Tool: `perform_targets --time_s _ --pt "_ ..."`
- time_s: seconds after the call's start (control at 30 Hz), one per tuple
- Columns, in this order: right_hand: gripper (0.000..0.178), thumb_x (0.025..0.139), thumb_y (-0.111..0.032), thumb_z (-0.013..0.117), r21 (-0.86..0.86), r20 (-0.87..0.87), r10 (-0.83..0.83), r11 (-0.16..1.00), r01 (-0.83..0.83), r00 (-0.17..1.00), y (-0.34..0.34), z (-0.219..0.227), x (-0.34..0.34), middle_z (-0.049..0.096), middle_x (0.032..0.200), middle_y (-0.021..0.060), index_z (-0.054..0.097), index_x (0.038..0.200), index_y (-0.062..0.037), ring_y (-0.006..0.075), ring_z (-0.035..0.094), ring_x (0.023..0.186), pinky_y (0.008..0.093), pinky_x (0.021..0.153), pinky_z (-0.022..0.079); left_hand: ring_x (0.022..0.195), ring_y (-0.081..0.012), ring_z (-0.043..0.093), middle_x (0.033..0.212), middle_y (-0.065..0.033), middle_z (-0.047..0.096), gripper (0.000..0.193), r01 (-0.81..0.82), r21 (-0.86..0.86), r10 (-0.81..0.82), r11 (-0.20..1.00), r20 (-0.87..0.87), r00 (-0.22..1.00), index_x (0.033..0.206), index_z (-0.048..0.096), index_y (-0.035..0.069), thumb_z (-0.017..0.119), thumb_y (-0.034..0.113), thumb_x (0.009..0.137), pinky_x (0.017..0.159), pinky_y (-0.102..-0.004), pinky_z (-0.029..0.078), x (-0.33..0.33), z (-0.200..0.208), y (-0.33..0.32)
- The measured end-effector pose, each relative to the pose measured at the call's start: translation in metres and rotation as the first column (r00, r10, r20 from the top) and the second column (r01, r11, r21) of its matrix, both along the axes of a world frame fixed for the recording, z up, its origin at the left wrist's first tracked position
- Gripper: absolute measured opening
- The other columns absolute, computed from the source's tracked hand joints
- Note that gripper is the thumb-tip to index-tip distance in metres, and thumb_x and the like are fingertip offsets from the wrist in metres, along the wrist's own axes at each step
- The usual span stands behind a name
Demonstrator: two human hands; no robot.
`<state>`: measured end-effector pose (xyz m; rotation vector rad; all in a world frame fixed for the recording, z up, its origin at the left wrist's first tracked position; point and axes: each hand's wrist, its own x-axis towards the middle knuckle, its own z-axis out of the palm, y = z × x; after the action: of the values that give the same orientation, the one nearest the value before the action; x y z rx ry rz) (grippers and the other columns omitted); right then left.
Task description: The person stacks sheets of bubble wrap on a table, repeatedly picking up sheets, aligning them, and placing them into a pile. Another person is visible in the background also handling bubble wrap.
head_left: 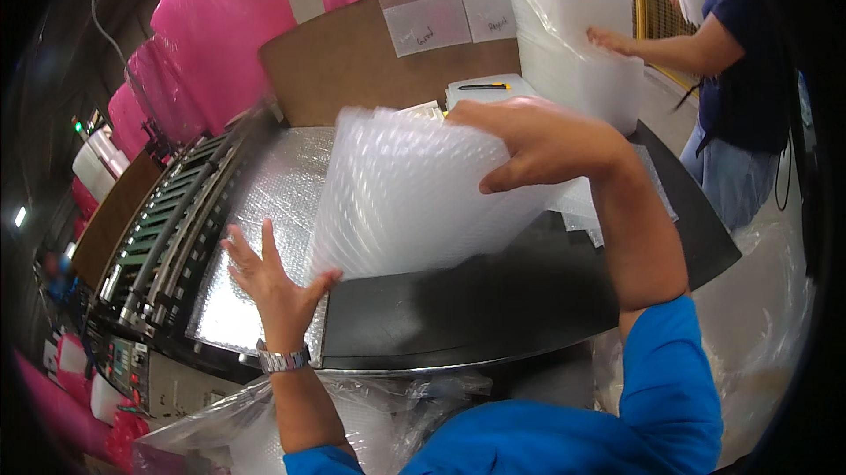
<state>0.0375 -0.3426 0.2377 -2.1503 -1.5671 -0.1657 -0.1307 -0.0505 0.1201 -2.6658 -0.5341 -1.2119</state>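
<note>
A translucent sheet of bubble wrap (414, 202) is raised at a tilt above the black table, its surface smeared by motion. My right hand (555, 144) grips its upper right part, thumb on the near face and fingers at the top edge. My left hand (275, 290), with a metal watch at the wrist, has its fingers spread wide. Its thumb tip is at the sheet's lower left corner; whether it touches cannot be told. Below and left lies a shiny bubbled strip (238, 299) on the work surface.
Rollers (154, 237) flank the table (397, 325) on the left. A brown board (344, 65) stands behind, near a yellow-and-black cutter (485, 86). Flat clear pieces (577, 206) lie right. A co-worker (740, 78) touches a tall white stack (577, 52). Pink rolls (220, 34) rise behind.
</note>
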Motion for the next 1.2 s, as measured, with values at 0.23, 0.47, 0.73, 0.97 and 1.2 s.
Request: perform_targets --time_s 0.23,0.47,0.73,0.97,1.2 --pt "0.076 0.059 -0.013 0.072 -0.235 -0.099 0.064 0.968 -0.086 0.993 0.024 -0.020 -0.006 0.056 0.104 0.0192 0.035 0.125 -0.0087 0.0341 0.053 0.099 0.0370 0.083 0.042 0.103 -0.0228 0.048 0.113 -0.0127 0.046 0.083 0.586 -0.810 -0.611 -0.008 0.467 0.639 0.124 0.029 0.001 0.077 0.019 0.059 0.088 -0.0351 0.040 0.043 -0.073 -0.035" --pt "0.080 0.060 -0.019 0.073 -0.334 0.079 -0.168 0.924 0.185 0.983 0.008 -0.026 0.000 0.053 0.114 0.0164 0.034 0.129 -0.0079 0.0297 0.051 0.106 0.0357 0.089 0.038 0.100 -0.0215 0.049 0.109 -0.0127 0.049 0.070 0.705 -0.709 -0.520 -0.009 0.606 0.602 0.119 0.035 -0.001 0.075 0.019 0.066 0.085 -0.0346 0.041 0.066 -0.105 -0.068" --pt "0.083 0.071 -0.062 0.054 0.717 -0.365 0.040 0.649 0.254 0.930 -0.030 -0.107 0.065 0.040 0.128 0.0095 0.032 0.133 -0.0117 0.0238 0.034 0.121 0.0358 0.102 0.024 0.102 -0.0231 0.046 0.112 -0.0144 0.045 0.072 0.733 -0.680 -0.500 0.006 0.633 0.591 0.122 0.030 -0.001 0.075 0.019 0.068 0.088 -0.0360 0.038 0.056 -0.118 -0.051" --pt "0.090 0.071 -0.072 0.044 0.587 -0.698 0.339 0.775 0.234 0.631 0.040 -0.224 0.071 0.035 0.131 0.0149 0.029 0.134 -0.0092 0.0235 0.032 0.123 0.0342 0.101 0.026 0.107 -0.0256 0.043 0.116 -0.0175 0.041 0.078 0.669 -0.738 -0.379 0.087 0.597 0.707 0.123 0.027 -0.002 0.074 0.026 0.069 0.092 -0.0384 0.035 0.063 -0.131 -0.073" --pt "0.076 0.076 -0.060 0.052 0.543 -0.696 0.097 0.719 0.433 0.711 0.024 -0.255 0.079 0.041 0.125 0.0147 0.034 0.130 -0.0087 0.0245 0.039 0.117 0.0361 0.098 0.031 0.102 -0.0261 0.046 0.113 -0.0190 0.042 0.065 0.561 -0.634 -0.114 0.533 0.602 0.790 0.121 0.026 -0.003 0.068 0.013 0.075 0.088 -0.0381 0.038 0.037 -0.102 -0.055"
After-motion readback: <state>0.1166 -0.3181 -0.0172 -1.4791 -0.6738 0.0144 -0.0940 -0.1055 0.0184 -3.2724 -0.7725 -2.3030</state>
